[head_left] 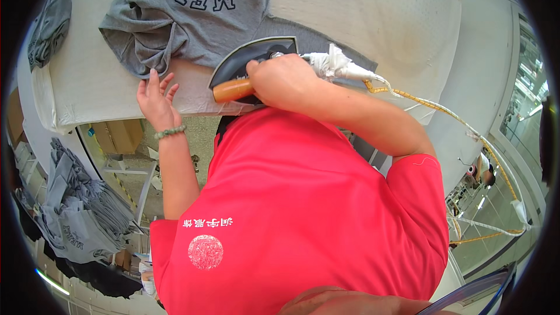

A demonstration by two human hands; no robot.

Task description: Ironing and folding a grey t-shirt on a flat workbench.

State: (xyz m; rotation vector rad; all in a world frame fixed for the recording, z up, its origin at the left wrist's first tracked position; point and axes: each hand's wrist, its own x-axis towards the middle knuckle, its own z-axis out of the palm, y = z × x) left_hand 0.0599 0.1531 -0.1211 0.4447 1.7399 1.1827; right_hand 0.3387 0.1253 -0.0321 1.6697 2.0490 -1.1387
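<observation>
A grey T-shirt (192, 17) with dark lettering lies on a white padded ironing table (373, 11), its near part bunched into folds. My right hand (286, 81) grips the orange handle of a dark iron (251, 58) that rests on the shirt's near edge. My left hand (156, 100), a green bead bracelet on its wrist, lies flat with fingers spread at the table's near edge, touching the bunched grey fabric. My red shirt fills the lower middle of the view.
A cloth-wrapped cable and yellow braided hose (443, 111) run from the iron off to the right. A second grey garment (49, 20) lies at the table's far left. A heap of grey shirts (76, 216) sits low on the left, with cardboard boxes (116, 137) under the table.
</observation>
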